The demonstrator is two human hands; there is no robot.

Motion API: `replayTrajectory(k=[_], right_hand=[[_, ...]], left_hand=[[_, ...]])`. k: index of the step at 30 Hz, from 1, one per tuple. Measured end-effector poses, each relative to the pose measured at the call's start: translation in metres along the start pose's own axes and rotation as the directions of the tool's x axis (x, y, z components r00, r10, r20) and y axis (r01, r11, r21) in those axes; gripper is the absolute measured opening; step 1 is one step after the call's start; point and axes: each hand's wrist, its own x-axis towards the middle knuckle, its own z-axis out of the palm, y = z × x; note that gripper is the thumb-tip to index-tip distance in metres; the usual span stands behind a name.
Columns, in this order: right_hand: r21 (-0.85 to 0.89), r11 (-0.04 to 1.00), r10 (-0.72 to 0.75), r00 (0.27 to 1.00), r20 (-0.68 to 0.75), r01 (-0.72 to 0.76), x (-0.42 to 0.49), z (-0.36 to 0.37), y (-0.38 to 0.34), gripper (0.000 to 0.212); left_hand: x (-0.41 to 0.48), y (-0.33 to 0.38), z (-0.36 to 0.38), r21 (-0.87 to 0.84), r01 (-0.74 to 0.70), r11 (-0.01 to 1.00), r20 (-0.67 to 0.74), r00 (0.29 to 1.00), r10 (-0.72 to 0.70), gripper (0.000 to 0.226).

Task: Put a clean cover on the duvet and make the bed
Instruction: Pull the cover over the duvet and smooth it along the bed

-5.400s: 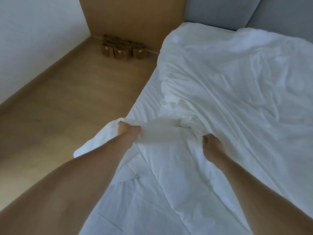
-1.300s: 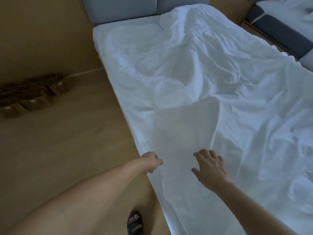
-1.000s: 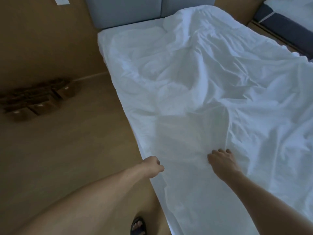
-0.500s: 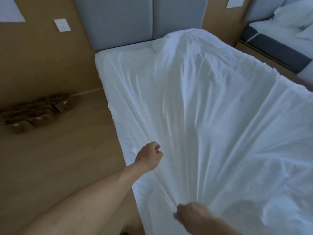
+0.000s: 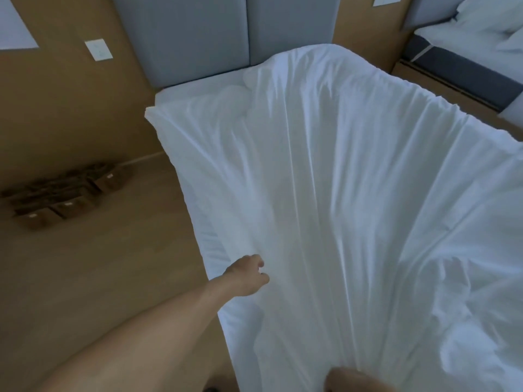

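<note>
My left hand curls round the side edge of the duvet cover. My right hand, half out of shot, seems to clutch the bunch its pleats fan from. The cover billows from my hands up to the headboard, so I'd hold firm and lower it evenly, square to that headboard.
</note>
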Motion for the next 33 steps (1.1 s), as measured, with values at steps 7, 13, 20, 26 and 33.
replayTrajectory(k=[7, 13, 20, 26, 33], right_hand=[[0.029, 0.998, -0.045, 0.976, -0.215, 0.052, 0.005, -0.071, -0.038, 0.049], [-0.072, 0.989, -0.15, 0.853, -0.5, 0.132, 0.025, -0.173, -0.137, 0.055], [-0.226, 0.971, -0.19, 0.813, -0.55, 0.075, 0.084, -0.279, -0.275, 0.064], [-0.239, 0.963, -0.241, 0.786, -0.57, 0.122, 0.132, -0.358, -0.373, 0.062], [-0.148, 0.986, -0.15, 0.796, -0.586, 0.077, 0.2, -0.462, -0.379, 0.061]], left_hand=[[0.011, -0.003, -0.061, -0.041, -0.024, 0.999, -0.066, 0.998, 0.022, 0.056], [0.022, -0.048, -0.145, -0.084, -0.043, 0.996, -0.107, 0.994, 0.034, 0.056], [0.045, -0.152, -0.292, -0.079, -0.017, 0.997, -0.182, 0.983, 0.002, 0.06], [0.064, -0.218, -0.415, -0.048, 0.035, 0.998, -0.256, 0.966, -0.046, 0.043], [0.169, -0.214, -0.513, -0.06, -0.02, 0.998, -0.224, 0.974, 0.006, 0.061]])
